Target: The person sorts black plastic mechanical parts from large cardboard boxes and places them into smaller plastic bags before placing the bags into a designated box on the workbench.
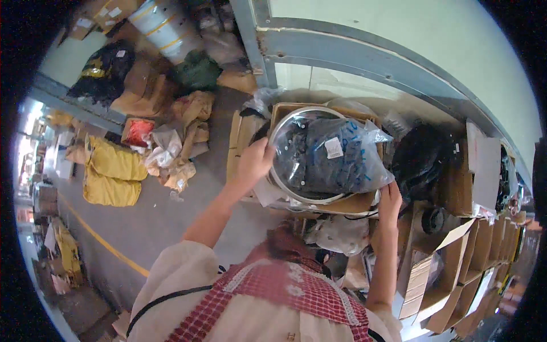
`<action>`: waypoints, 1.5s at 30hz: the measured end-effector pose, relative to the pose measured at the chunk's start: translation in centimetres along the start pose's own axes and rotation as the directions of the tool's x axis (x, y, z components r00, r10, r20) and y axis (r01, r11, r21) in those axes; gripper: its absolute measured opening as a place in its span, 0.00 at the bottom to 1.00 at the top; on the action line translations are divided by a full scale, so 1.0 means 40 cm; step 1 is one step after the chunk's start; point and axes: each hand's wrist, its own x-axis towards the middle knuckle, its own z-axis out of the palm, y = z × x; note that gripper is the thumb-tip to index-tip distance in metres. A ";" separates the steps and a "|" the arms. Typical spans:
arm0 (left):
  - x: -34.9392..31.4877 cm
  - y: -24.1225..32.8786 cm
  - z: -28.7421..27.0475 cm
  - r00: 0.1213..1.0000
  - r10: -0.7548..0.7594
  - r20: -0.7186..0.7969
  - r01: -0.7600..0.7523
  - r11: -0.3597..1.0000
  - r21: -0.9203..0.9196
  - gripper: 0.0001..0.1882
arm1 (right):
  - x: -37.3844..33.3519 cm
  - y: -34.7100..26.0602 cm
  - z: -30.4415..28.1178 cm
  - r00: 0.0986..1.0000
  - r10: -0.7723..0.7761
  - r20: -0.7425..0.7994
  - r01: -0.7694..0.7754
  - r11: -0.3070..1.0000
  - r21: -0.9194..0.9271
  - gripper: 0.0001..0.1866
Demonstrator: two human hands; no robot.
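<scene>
A round, silvery-rimmed basin (276,171) rests over a cardboard box, its rim near my body. My left hand (256,162) is closed on the left side of that rim. Inside the basin lies a clear plastic bag (359,171) with dark contents, blue handwriting and a white label. The bag reaches past the rim on the right. My right hand (390,199) is at the bag's lower right corner, fingers closed on the plastic. Its fingertips are partly hidden. Under the basin, the cardboard box (360,203) shows along its near edge.
Black plastic bundles (421,151) lie right of the basin, beside an open carton (484,171). Several cardboard bins (444,273) line the lower right. Yellow sacks (117,171) and crumpled brown paper (191,125) lie on the floor to the left. A pale wall with a blue-grey frame (353,48) stands behind.
</scene>
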 end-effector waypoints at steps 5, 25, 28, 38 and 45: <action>0.079 -0.031 -0.008 0.942 -0.082 0.324 0.073 0.997 0.040 0.24 | 0.089 -0.047 0.044 0.944 0.132 0.301 -0.158 0.985 0.066 0.20; 0.086 -0.104 0.033 0.847 -0.149 0.510 0.213 0.975 -0.069 0.27 | 0.192 -0.003 0.002 0.891 -0.081 0.447 0.251 0.908 -0.335 0.13; 0.084 -0.090 0.030 0.839 -0.138 0.526 0.257 0.953 -0.161 0.27 | 0.211 0.029 -0.011 0.890 -0.051 0.454 0.246 0.891 -0.381 0.14; 0.109 -0.063 0.012 0.691 -0.273 0.670 0.528 0.824 -0.208 0.19 | 0.225 -0.175 0.018 0.751 0.462 0.471 -0.225 0.851 -0.475 0.25; 0.145 -0.071 -0.038 0.657 -0.201 0.727 0.556 0.780 -0.288 0.13 | 0.193 -0.236 0.035 0.860 0.040 0.508 0.184 0.906 -0.382 0.23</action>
